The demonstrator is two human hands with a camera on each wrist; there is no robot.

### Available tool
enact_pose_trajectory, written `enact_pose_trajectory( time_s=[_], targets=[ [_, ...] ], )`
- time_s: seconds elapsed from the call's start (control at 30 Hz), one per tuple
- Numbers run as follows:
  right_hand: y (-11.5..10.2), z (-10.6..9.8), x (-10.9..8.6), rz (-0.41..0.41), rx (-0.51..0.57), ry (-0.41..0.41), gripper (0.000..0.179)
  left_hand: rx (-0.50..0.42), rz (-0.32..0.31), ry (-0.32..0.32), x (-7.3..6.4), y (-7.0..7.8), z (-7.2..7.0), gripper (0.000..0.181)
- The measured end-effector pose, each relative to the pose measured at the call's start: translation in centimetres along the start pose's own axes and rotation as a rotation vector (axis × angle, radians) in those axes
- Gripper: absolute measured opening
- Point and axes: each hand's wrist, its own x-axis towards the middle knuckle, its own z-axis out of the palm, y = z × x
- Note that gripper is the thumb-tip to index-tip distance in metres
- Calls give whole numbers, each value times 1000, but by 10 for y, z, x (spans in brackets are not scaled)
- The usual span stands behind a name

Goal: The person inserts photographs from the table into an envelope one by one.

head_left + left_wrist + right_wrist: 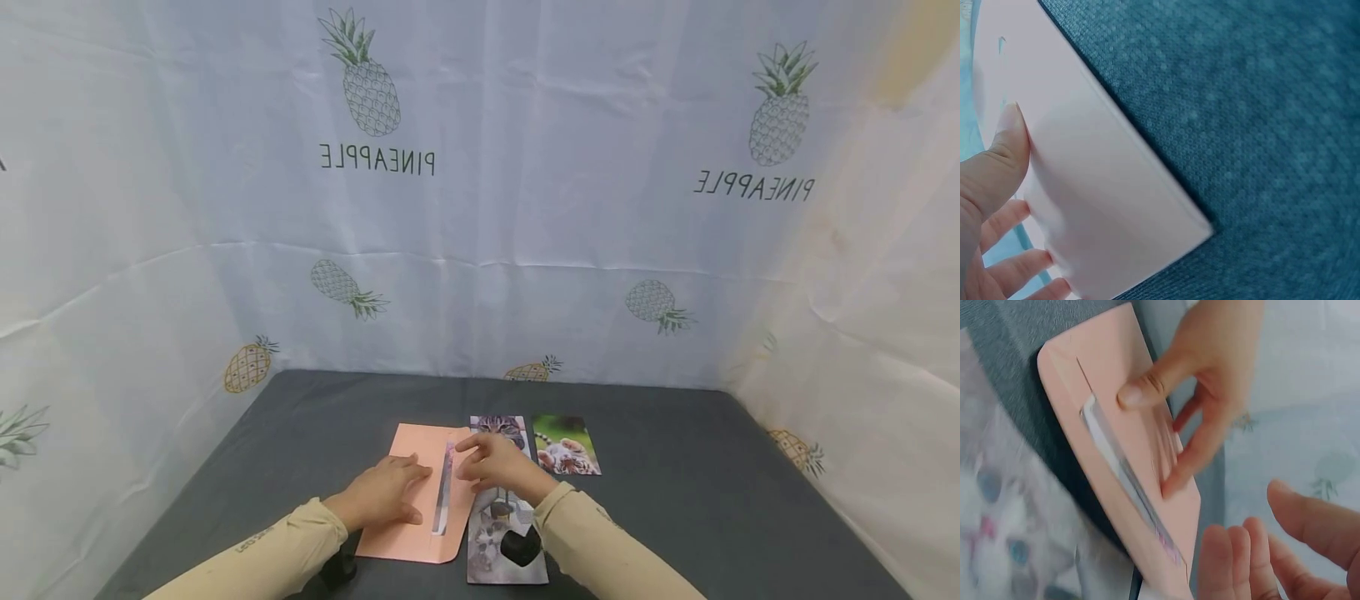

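A pink envelope point(405, 546) lies flat, its slit running lengthwise near the right side. In that slit shows a narrow strip of a printed card point(442, 500), grey and white with some pink at one end; the rest is hidden inside. My left hand point(382, 493) rests on the left part of the envelope, fingers spread and thumb near the slit. Over the right edge hovers my right hand point(498, 462), fingers loosely bent with nothing between them; the right wrist view shows its fingertips point(1216, 550) apart from the envelope.
Right of the envelope lie cat pictures: a tabby point(501, 427) at the back and a pale cat point(487, 562) nearer, partly under my right arm. Farther right is a tiger cub picture point(566, 450). Pineapple-print curtains point(480, 208) enclose the dark grey table point(660, 475).
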Motion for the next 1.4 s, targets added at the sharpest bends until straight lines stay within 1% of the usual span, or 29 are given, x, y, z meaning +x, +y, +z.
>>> enact_pose_trajectory(
  time_s=[0.1, 0.2, 0.33, 0.5, 0.67, 0.83, 1.03, 1.13, 1.33, 1.4],
  targets=[
    [7, -15, -5, -5, 5, -26, 43, 6, -12, 2, 0, 0, 1, 66],
    [16, -30, -10, -1, 19, -25, 43, 9, -8, 7, 0, -1, 2, 66],
    [29, -47, -18, 10, 30, -5, 43, 4, 3, 9, 0, -1, 2, 66],
    [46, -64, -26, 11, 1, 18, 44, 3, 16, 8, 0, -2, 1, 67],
    [60, -76, -35, 4, -34, 45, 42, -13, 16, 0, -1, -1, 1, 66],
    [67, -80, -42, 32, -82, 52, 40, -11, 12, -3, -2, 0, -1, 66],
    [73, -78, -44, 53, -114, 59, 40, 24, 25, 2, -2, 0, -2, 66],
    [75, -75, -43, 51, -134, 73, 42, 31, 30, 6, -1, 0, -1, 66],
    [73, -67, -41, 30, -237, 105, 46, 24, 24, 3, -1, -1, 1, 66],
    [73, -65, -41, 24, -254, 109, 49, 21, 24, 3, -1, -1, 1, 66]
  ],
)
